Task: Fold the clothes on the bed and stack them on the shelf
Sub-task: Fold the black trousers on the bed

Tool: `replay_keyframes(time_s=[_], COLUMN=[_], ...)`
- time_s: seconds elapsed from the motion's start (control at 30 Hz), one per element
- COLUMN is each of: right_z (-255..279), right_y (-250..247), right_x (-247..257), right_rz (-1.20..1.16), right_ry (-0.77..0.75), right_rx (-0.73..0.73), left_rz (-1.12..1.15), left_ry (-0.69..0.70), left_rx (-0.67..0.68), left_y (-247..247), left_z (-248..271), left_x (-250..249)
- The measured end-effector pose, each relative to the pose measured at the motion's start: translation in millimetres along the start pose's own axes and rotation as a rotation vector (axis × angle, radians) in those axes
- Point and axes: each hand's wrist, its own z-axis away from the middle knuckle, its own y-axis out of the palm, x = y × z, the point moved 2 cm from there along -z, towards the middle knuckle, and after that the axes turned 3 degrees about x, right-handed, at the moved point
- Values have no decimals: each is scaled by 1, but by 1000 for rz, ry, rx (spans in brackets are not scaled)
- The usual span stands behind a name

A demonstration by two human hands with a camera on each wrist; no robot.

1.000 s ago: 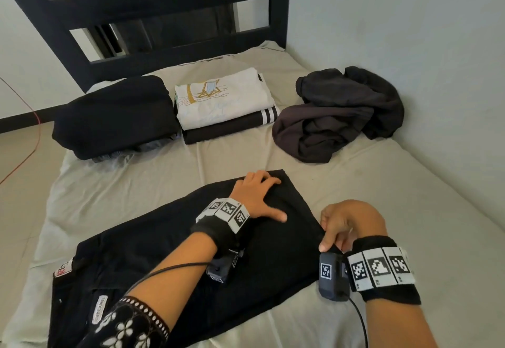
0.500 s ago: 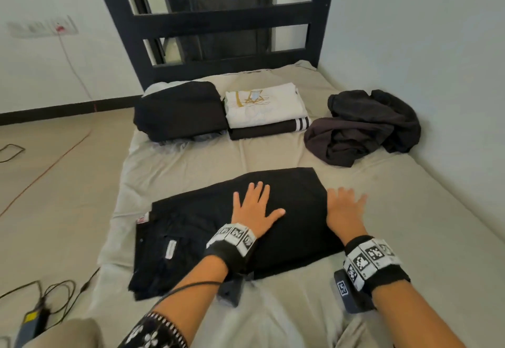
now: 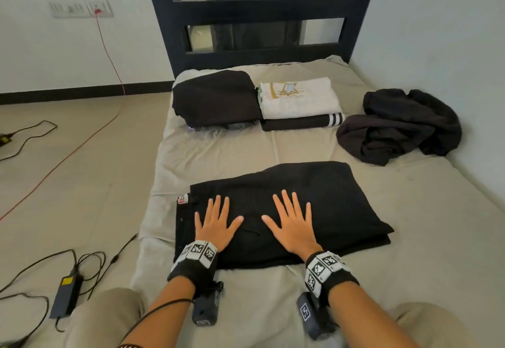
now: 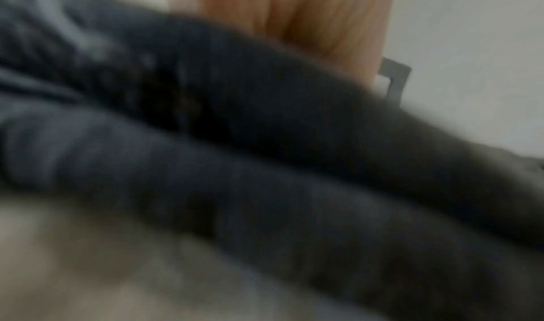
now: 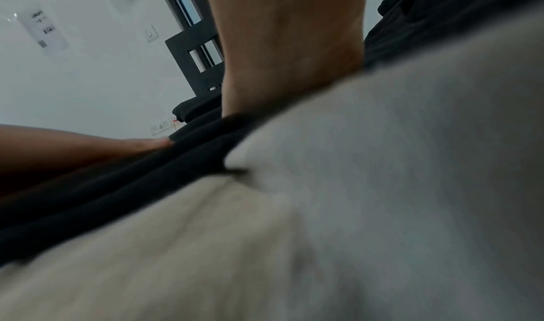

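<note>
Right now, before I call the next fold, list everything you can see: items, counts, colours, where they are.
black trousers: 1, black, folded flat on the near part of the bed, under both hands
folded black garment: 1, black, far left of the bed, on a grey item
white T-shirt: 1, white with gold print, folded, atop striped garment
striped garment: 1, black with white stripes, folded
unfolded clothes: 1 heap, dark, far right by the wall
bed sheet: 1, beige
headboard: 1, dark
power adapter: 1, dark, floor left
red cable: 1, from the wall socket
left hand: flat on the trousers
right hand: flat on the trousers
</note>
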Motion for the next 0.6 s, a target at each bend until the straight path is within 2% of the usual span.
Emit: replay_keyframes(time_s=[0.07,0.1,0.17,0.2,0.27,0.33,0.43,0.5,0.6], right_z=[-1,-3,-5,-5,-1,9,34,48,56], right_y=[-2,-5,-13,-17,-25,-29,-23,-12,3], right_x=[-1,-1,1,2,11,31,74,96,113], right_rz=[12,4,-31,-39,-66,-117,-175,-129,94], right_ry=[8,13,37,54,64,0,-209,-284,-364], right_rx=[36,67,161,211,254,239,282,304,181], left_rz=[134,228,320,332,374,499,767,897,998], left_ry=[20,7,-138,-254,-439,-496,-434,-381,-350], left_rx=[-39,-113,-297,-337,-265,-157,-20,58,121], left_y=[-11,-20,-36,-41,-46,-49,-59,-67,-73], left_z=[-1,0,10,16,25,23,12,12,13], left_x=[7,13,29,37,52,63,72,70,71])
